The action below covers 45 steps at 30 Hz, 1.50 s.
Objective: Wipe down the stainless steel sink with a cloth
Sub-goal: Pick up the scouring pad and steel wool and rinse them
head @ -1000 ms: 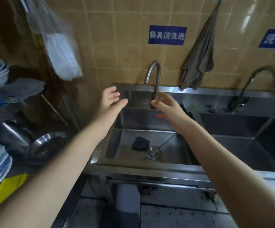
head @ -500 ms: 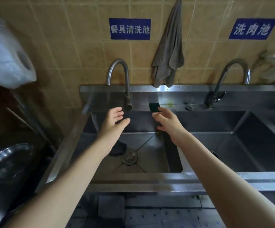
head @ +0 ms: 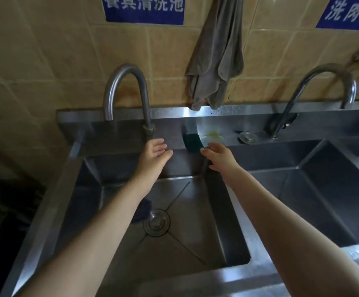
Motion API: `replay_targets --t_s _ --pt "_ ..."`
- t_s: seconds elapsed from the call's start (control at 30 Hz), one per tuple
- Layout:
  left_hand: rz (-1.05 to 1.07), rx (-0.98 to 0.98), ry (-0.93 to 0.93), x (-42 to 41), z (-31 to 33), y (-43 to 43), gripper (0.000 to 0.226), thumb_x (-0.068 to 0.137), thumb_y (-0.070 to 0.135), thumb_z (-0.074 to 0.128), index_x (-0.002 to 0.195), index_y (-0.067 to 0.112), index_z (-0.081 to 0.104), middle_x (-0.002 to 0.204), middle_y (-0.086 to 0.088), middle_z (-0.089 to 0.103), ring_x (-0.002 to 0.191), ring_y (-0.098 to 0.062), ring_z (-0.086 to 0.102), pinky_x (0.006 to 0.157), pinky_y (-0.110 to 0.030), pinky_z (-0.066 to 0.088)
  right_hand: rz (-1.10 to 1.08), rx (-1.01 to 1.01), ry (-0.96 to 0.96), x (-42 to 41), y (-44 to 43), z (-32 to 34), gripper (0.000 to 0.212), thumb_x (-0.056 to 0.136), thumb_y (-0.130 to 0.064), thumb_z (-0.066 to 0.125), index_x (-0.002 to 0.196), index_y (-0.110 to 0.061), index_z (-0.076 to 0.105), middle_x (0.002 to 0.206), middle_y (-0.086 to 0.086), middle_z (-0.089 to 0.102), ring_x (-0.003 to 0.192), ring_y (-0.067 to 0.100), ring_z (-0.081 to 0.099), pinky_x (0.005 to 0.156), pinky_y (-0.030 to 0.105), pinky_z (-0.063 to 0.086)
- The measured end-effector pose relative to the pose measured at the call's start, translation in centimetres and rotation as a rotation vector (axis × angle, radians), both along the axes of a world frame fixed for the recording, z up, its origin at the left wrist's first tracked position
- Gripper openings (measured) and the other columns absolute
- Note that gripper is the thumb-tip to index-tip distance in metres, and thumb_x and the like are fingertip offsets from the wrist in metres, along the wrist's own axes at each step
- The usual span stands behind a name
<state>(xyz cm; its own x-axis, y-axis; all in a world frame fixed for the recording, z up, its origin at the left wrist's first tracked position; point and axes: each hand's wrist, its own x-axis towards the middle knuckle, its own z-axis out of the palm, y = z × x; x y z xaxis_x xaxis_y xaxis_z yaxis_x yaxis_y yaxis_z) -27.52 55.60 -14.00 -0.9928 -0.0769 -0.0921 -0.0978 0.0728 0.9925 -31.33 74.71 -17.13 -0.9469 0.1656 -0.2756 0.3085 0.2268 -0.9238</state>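
A stainless steel sink (head: 221, 221) fills the middle of the view, with a round drain (head: 156, 222) in its floor. A dark scrub pad (head: 142, 211) lies beside the drain, half hidden under my left forearm. A grey cloth (head: 216, 58) hangs on the tiled wall above the back ledge. A small dark green sponge (head: 192, 140) rests on that ledge. My left hand (head: 153, 152) is open just under the left tap's spout (head: 127, 93). My right hand (head: 219, 154) is open, its fingertips at the sponge's right edge.
A second basin (head: 315, 189) lies to the right, with its own curved tap (head: 315, 95). A yellowish stain (head: 214, 135) marks the ledge beside the sponge. Blue signs (head: 144, 9) hang on the tiles. Darkness fills the left side.
The view has swung right and closed in on the sink. Both hands have reached further toward the back ledge, the right one arriving at the green sponge.
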Motion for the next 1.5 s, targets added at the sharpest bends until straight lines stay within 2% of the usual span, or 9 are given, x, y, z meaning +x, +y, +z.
replay_targets --t_s 0.17,0.3,0.4,0.53,0.63,0.73,1.0,1.33,1.5 --pt "-0.011 0.045 -0.063 -4.8 -2.6 0.5 0.031 0.088 0.01 0.058 0.115 0.018 0.045 0.113 0.001 0.054 0.098 -0.006 0.053 0.092 -0.027 0.042 -0.072 0.111 -0.045 -5.5 -0.4 -2.6 0.055 0.083 -0.027 0.068 0.13 -0.006 0.048 0.126 0.012 0.057 0.111 0.027 0.056 0.099 0.042 0.045" --pt "-0.016 0.067 -0.125 -7.0 -4.9 1.2 0.031 0.089 0.009 0.056 0.117 0.017 0.046 0.114 -0.001 0.054 0.097 -0.006 0.053 0.088 -0.025 0.042 -0.059 0.26 -0.084 -9.1 -0.6 -4.8 0.056 0.083 -0.032 0.068 0.129 -0.007 0.049 0.127 0.012 0.058 0.113 0.026 0.056 0.088 0.026 0.041" --pt "0.008 0.086 -0.175 -8.4 -6.4 1.7 0.031 0.089 0.006 0.056 0.118 0.014 0.047 0.114 -0.003 0.054 0.099 -0.01 0.052 0.089 -0.026 0.041 -0.022 0.322 -0.103 -11.4 -0.6 -6.4 0.055 0.084 -0.034 0.066 0.128 -0.007 0.05 0.126 0.011 0.058 0.113 0.025 0.055 0.079 0.021 0.035" --pt "0.043 0.08 -0.214 -10.3 -8.4 2.3 0.03 0.088 0.006 0.056 0.116 0.013 0.049 0.111 -0.002 0.055 0.096 -0.008 0.053 0.087 -0.025 0.043 -0.007 0.392 -0.109 -13.8 -0.7 -8.8 0.053 0.084 -0.036 0.066 0.126 -0.007 0.053 0.122 0.013 0.06 0.107 0.028 0.058 0.078 0.025 0.039" --pt "0.085 0.077 -0.24 -11.7 -9.8 2.9 0.028 0.088 0.006 0.056 0.115 0.013 0.05 0.113 -0.004 0.055 0.1 -0.01 0.053 0.092 -0.028 0.044 0.008 0.541 -0.089 -15.0 -0.5 -10.3 0.052 0.083 -0.043 0.064 0.124 -0.011 0.055 0.118 0.013 0.061 0.107 0.03 0.056 0.088 0.033 0.041" --pt "0.099 0.08 -0.259 -12.6 -11.1 3.3 0.024 0.088 0.006 0.056 0.11 0.016 0.05 0.11 -0.001 0.056 0.094 -0.004 0.054 0.092 -0.029 0.044 0.018 0.682 -0.119 -16.2 -0.1 -11.0 0.061 0.084 -0.05 0.06 0.131 -0.013 0.049 0.126 0.013 0.053 0.114 0.032 0.049 0.096 0.037 0.036" --pt "0.148 0.041 -0.285 -14.0 -13.1 3.7 0.023 0.088 0.008 0.057 0.107 0.021 0.053 0.1 0.011 0.057 0.092 0.002 0.054 0.089 -0.026 0.045 0.063 0.828 -0.206 -18.2 -0.1 -11.7 0.053 0.081 -0.055 0.06 0.11 -0.01 0.058 0.116 0.012 0.05 0.11 0.033 0.046 0.089 0.043 0.042" --pt "0.177 0.024 -0.275 -13.9 -14.3 3.3 0.021 0.088 0.006 0.056 0.106 0.016 0.055 0.097 0.01 0.057 0.089 0.003 0.054 0.087 -0.025 0.045 0.038 0.673 -0.197 -19.2 -0.9 -11.6 0.056 0.075 -0.042 0.073 0.114 -0.009 0.051 0.117 0.011 0.055 0.112 0.032 0.048 0.093 0.047 0.044" --pt "0.183 0.052 -0.28 -13.4 -14.7 2.7 0.02 0.089 0.005 0.055 0.106 0.016 0.055 0.098 0.008 0.057 0.09 0.001 0.055 0.088 -0.025 0.045 -0.032 0.452 -0.168 -18.7 -1.3 -11.5 0.048 0.076 -0.031 0.074 0.108 -0.01 0.045 0.11 0.011 0.061 0.106 0.033 0.055 0.091 0.05 0.045"
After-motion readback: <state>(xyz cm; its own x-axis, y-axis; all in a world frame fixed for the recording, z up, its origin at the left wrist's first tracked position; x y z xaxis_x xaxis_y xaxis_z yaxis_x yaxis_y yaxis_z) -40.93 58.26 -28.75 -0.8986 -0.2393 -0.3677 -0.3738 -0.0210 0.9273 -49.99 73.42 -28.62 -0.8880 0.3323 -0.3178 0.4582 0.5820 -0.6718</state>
